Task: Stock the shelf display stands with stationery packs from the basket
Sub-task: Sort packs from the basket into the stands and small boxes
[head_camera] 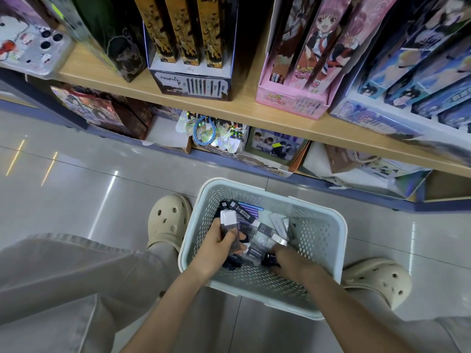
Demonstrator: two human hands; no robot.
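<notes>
I judge the stocking to be far from done. The long wooden shelf (229, 108) carries printed cardboard stands (193, 85) with tall boxes in them. The perforated plastic basket (341, 225) sits on the glossy tiled floor with many packs (254, 225) in it. They are slim, shiny dark rectangles with white ends, lying loose and crossed. My left hand (221, 240) grips a small bunch of them inside the basket. My right hand (288, 261) reaches onto a dark one nearby. I cannot tell if it has closed.

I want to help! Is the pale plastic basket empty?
Not empty: dark and white stationery packs lie piled inside the pale perforated plastic basket.
</notes>
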